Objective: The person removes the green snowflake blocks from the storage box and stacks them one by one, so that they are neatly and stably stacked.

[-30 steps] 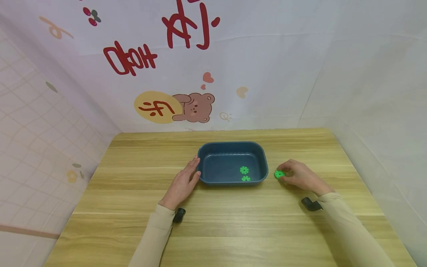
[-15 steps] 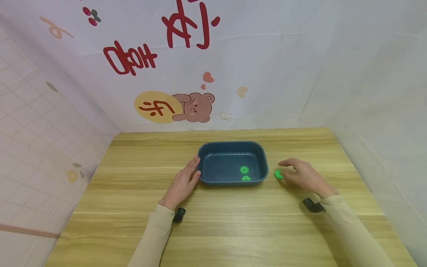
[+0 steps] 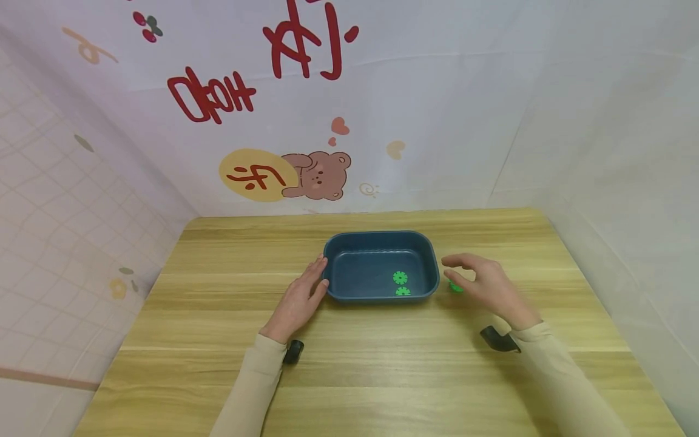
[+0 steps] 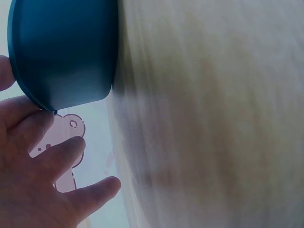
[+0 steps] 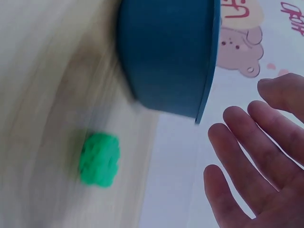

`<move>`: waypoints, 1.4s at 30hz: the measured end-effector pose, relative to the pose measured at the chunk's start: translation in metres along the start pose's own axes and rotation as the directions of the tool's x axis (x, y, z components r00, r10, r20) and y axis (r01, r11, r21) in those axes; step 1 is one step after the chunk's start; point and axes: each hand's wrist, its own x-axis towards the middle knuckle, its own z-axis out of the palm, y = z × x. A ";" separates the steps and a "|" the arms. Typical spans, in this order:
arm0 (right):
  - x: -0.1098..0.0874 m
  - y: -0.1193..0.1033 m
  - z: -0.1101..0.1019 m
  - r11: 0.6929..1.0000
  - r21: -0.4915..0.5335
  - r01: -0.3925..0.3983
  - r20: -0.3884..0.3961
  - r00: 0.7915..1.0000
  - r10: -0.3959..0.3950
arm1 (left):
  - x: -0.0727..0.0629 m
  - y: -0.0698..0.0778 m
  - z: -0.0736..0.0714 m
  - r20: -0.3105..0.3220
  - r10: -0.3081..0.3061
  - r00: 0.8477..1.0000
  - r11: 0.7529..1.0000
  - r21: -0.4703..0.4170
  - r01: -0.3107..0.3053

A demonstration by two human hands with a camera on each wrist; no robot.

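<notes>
A dark blue rectangular basin (image 3: 355, 300) stands on the table, with two flat green notched discs (image 3: 400, 278) inside near its right front. My left hand (image 3: 295, 303) rests its fingertips on the basin's left end; the left wrist view shows these fingers (image 4: 61, 156) spread and fairly straight. To the right of the basin my right hand (image 3: 491, 288) hovers empty, thumb and fingers apart. Beneath it, partly covered, a green notched piece (image 3: 456, 287) lies on the table. In the right wrist view this green piece (image 5: 99, 159) looks thick and blurred, apart from the fingers.
The wood-grain table (image 3: 382, 376) runs up to a white printed curtain (image 3: 437, 121) at the back, with similar sheets at both sides. Black wrist mounts (image 3: 293, 352) sit under both forearms.
My right hand first held the green piece on the table beside the basin, then let go. Now it has shifted left and above it, nearer the basin. The left hand stays put.
</notes>
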 end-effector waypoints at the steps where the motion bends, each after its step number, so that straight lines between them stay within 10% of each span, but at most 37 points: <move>1: 0.001 -0.003 0.001 1.000 0.002 0.010 -0.010 1.000 -0.010 | 0.000 0.000 0.000 -0.001 0.001 1.000 1.000 0.000 -0.001; 19: 0.023 -0.034 0.039 0.984 -0.023 0.177 0.034 0.984 -0.177 | -0.001 0.001 0.001 -0.014 0.010 1.000 1.000 0.003 -0.010; 42: 0.056 -0.048 0.070 0.987 -0.117 0.112 0.240 0.967 -0.081 | 0.001 0.001 0.001 -0.019 0.000 1.000 1.000 0.003 0.000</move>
